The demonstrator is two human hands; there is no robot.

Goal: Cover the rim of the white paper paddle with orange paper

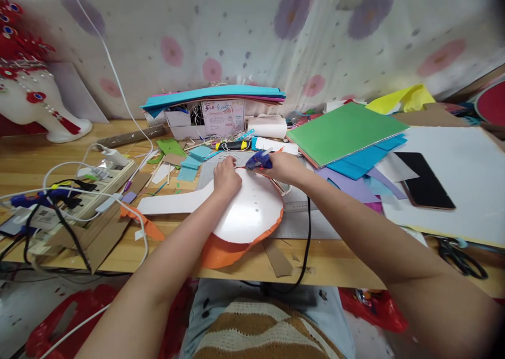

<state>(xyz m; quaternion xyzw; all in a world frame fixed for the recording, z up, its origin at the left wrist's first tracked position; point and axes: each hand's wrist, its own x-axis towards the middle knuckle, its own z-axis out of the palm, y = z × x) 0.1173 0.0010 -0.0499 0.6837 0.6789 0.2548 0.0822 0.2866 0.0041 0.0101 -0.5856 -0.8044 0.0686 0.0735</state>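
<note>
A rounded white board (244,212) with a long strip-like handle (169,204) lies on the table in front of me. Orange sheet material (224,251) shows beneath it and wraps up over its right edge. My right hand (284,167) grips a blue hot glue gun (258,160), whose nozzle points left at the board's far edge. Close by on the left, my left hand (228,179) rests on that same far edge with its fingers bent; what they pinch, if anything, is hidden.
A power strip (90,188) with tangled cables lies at left. Green sheets (347,133), a black phone (424,180) and scissors (461,256) are at right. Behind stands a white box (223,117) under blue sheets (216,94). The glue gun's black cord (307,243) hangs over the front edge.
</note>
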